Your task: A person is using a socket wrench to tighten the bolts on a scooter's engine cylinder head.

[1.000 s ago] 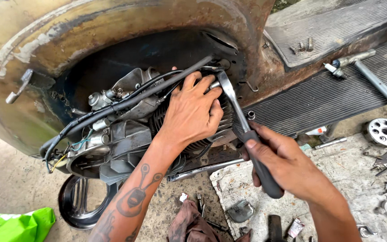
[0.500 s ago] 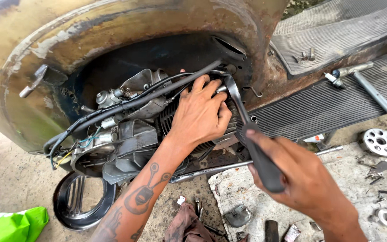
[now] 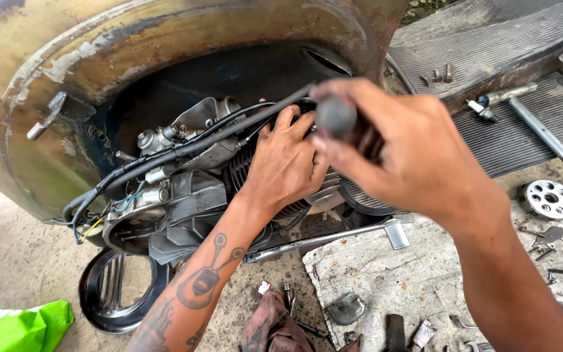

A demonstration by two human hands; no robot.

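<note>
Right hand (image 3: 418, 156) fisted around the black tool handle (image 3: 337, 116), butt end pointing up at the camera, shaft hidden behind it, so axis runs away toward the engine (image 3: 184, 195). Left hand (image 3: 288, 163) flat on the finned cylinder, fingers spread, closer in

Black cables (image 3: 184, 148) across engine (image 3: 184, 195); tight under rusty cowl (image 3: 164, 32).

Rusty tan body panel (image 3: 164, 39), black hose (image 3: 184, 148), grey engine (image 3: 184, 202), bright green bag (image 3: 14, 326), dark-tattooed forearm (image 3: 203, 287).
</note>
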